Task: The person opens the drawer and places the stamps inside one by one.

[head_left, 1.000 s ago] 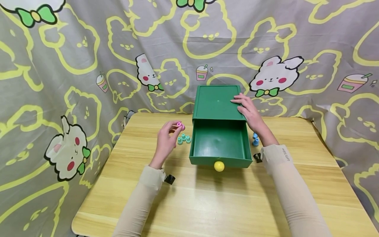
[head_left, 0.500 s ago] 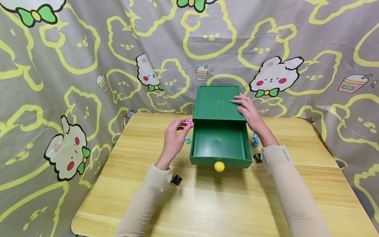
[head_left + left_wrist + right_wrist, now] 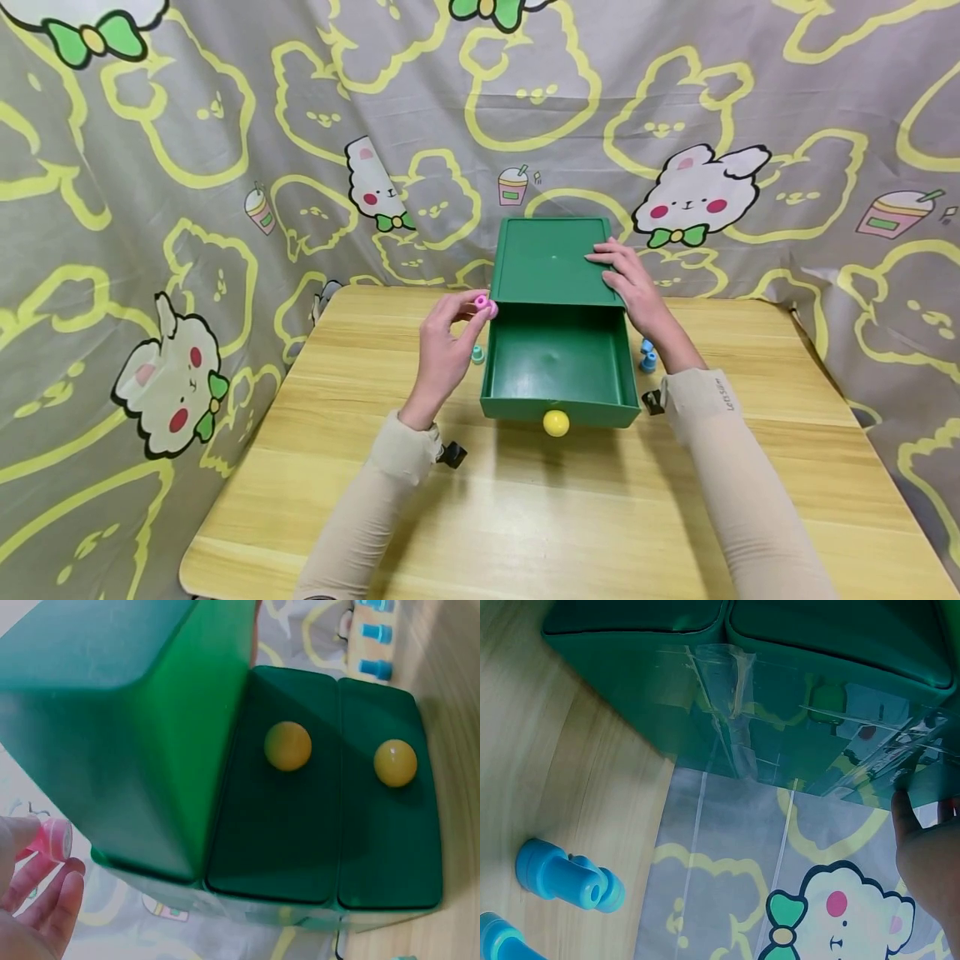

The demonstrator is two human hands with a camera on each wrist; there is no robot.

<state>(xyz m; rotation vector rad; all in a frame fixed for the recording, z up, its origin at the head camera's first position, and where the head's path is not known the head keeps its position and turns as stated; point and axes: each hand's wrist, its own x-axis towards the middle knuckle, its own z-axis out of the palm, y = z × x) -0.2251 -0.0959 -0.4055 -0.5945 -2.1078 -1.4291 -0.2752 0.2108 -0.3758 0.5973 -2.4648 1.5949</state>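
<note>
My left hand [image 3: 444, 346] pinches a small pink plastic piece [image 3: 487, 307], hollow-ended with a wide rim, between thumb and fingertips. It is beside the left edge of a green drawer cabinet [image 3: 551, 262], near the front of the top; whether they touch I cannot tell. In the left wrist view the pink piece [image 3: 56, 840] appears left of the pulled-out drawer. That top drawer [image 3: 517, 407], with a yellow ball knob [image 3: 556, 423], stands out with a bare bottom. My right hand [image 3: 637, 292] rests on the cabinet's top right edge, fingers extended.
Left of the drawer a teal piece [image 3: 477, 355] shows, partly behind the hand. Several blue pieces [image 3: 559, 876] stand on the table right of the cabinet. Two closed drawers [image 3: 281, 817] lie below the pulled-out one. A patterned curtain [image 3: 420, 92] hangs behind the table [image 3: 555, 517].
My left hand has moved right and slightly farther back with the pink piece, up to the cabinet's edge, and now hides some teal pieces. The right hand has stayed in place.
</note>
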